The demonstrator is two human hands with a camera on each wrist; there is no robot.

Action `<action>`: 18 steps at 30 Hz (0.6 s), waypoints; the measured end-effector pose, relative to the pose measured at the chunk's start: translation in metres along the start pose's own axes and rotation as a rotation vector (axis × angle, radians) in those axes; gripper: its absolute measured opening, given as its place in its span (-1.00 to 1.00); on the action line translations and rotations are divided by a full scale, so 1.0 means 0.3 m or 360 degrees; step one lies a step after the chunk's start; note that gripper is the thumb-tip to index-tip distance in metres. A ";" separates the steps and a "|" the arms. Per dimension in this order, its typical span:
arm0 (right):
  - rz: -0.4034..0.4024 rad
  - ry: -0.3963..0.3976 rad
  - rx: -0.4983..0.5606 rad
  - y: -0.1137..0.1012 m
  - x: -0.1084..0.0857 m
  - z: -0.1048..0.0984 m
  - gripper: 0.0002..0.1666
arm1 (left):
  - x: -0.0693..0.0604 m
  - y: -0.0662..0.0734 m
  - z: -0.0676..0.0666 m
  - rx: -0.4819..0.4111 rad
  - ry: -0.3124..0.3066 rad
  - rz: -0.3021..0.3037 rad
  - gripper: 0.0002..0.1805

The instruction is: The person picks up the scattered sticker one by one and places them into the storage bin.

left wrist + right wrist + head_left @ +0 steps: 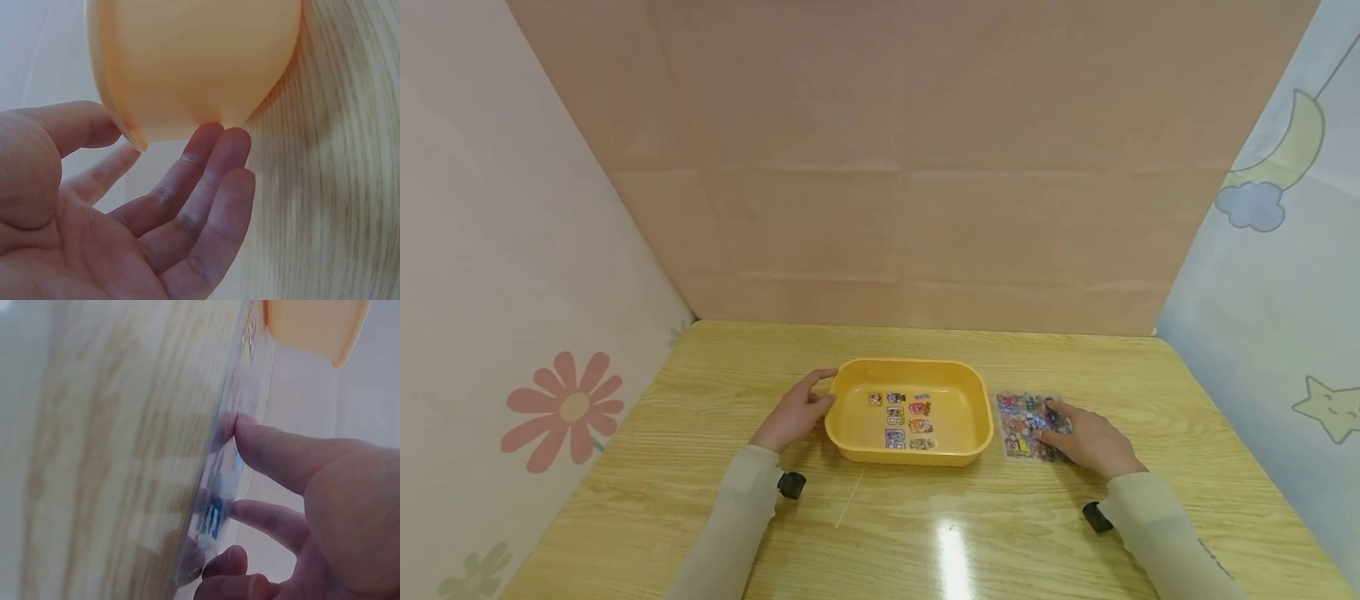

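A yellow plastic basin [910, 457] stands on the table, with several small printed stickers [921, 426] on its floor. At its left end my left hand [792, 414] touches the rim with thumb and index finger; in the left wrist view the other fingers of that hand [125, 206] lie lightly bent against or close to the basin's outer wall [200, 69]. To the right of the basin lies a clear sheet of colourful stickers [1018, 425]. My right hand [1093, 442] rests on it, thumb and fingertips spread; the right wrist view shows the thumb pressing the sheet [215, 512].
The wooden table [865, 525] runs back to a brown paper-covered wall [902, 208]. Pale walls stand on both sides, with a flower print [574, 408] at left and moon and star prints at right. A black band is at each wrist.
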State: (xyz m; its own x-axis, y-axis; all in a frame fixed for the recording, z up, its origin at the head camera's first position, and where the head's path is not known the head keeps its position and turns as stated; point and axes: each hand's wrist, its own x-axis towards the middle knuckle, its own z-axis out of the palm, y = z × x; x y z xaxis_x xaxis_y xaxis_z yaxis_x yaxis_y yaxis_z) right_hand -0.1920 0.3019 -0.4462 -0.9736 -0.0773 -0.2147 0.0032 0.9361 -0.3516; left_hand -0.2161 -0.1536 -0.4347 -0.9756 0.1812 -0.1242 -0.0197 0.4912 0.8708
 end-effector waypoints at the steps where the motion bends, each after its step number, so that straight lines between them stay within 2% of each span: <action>1: -0.0003 0.0005 -0.0004 0.001 0.000 0.001 -0.01 | 0.000 0.000 0.000 0.0005 0.0001 0.0001 -0.45; 18: 0.0001 0.0062 0.0025 -0.017 -0.011 0.001 -0.15 | -0.007 0.009 -0.001 -0.0025 -0.0018 0.0009 -0.46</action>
State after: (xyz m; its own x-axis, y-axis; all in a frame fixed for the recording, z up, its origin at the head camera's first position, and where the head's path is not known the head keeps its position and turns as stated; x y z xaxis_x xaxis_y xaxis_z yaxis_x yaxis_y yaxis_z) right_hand -0.1887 0.2974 -0.4440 -0.9818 -0.0627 -0.1793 0.0073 0.9308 -0.3655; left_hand -0.2143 -0.1529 -0.4319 -0.9731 0.1938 -0.1247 -0.0176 0.4769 0.8788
